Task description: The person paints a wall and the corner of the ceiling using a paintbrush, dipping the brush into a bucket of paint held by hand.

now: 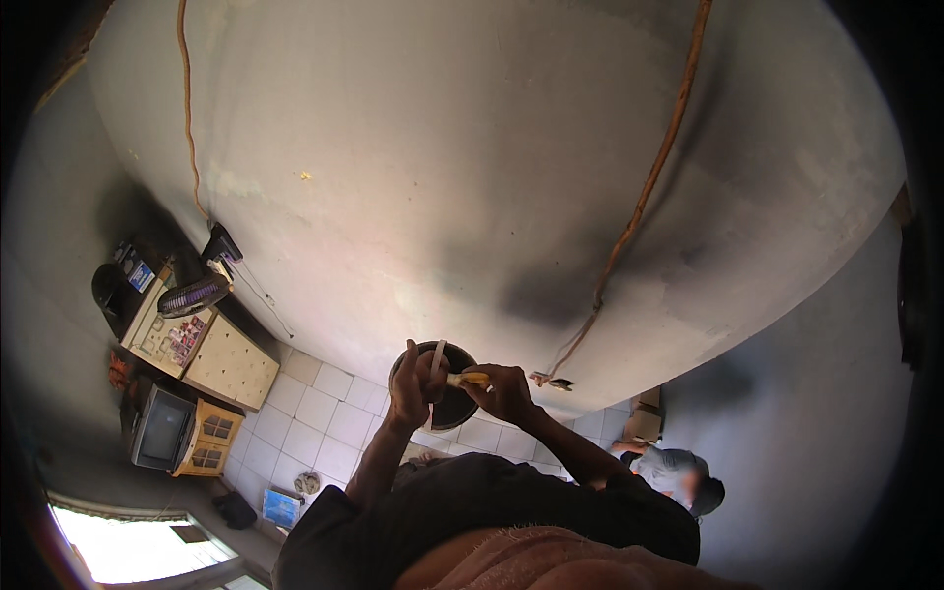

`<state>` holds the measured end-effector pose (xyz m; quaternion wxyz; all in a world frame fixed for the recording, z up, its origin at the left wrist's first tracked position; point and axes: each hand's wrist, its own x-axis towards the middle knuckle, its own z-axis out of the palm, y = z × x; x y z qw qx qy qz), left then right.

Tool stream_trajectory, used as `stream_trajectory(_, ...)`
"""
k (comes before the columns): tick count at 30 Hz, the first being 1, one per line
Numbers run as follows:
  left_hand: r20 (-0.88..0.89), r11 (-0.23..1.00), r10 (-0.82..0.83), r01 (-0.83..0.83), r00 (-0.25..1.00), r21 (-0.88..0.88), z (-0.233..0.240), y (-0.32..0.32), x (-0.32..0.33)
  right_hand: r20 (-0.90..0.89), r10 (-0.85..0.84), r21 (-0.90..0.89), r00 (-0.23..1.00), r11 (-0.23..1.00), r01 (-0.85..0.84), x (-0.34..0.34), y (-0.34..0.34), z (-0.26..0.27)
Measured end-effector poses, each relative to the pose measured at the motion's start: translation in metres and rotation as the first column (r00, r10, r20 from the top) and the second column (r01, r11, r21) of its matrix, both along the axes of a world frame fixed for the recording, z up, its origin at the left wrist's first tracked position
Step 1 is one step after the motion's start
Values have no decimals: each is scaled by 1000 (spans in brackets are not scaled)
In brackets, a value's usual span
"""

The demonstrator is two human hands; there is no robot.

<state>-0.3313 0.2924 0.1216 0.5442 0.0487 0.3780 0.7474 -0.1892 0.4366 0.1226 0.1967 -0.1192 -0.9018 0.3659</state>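
In front of my chest, a dark round bucket (466, 421) is held up close to the wall. My left hand (410, 389) is at its left side, with the thumb pointing up and the fingers curled around a pale strip (439, 357) that crosses the bucket's mouth, seemingly its handle. My right hand (505, 394) grips the yellow handle (476, 379) of a small tool over the opening. The tool's pale end reaches the left fingers, and its working part cannot be made out. The bucket's inside is dark, so its contents are hidden.
A grey wall (413, 184) rises ahead, with brown cords (653, 169) hanging down it. To the left are a fan (193, 295), a cabinet (232, 358) and a television (162, 428). A person (667, 472) is at lower right near cardboard boxes (644, 424). White tiles (328, 424) cover the floor.
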Motion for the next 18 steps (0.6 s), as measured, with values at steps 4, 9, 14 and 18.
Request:
stream_trajectory(4,5,1000,1,-1,1000,0,12,32,-15,265,90,-444,960,895,38,-24,31,1)
stream_trajectory(9,11,1000,4,-4,1000,14,-4,9,18,282,88,-549,956,832,85,13,9,-3)
stream_trajectory(14,18,996,68,-70,997,64,4,-25,50,-137,-155,-702,978,712,14,55,31,29)
stream_trajectory(18,9,987,145,-146,989,67,-12,-44,57,-589,-347,-476,730,879,34,36,57,115)
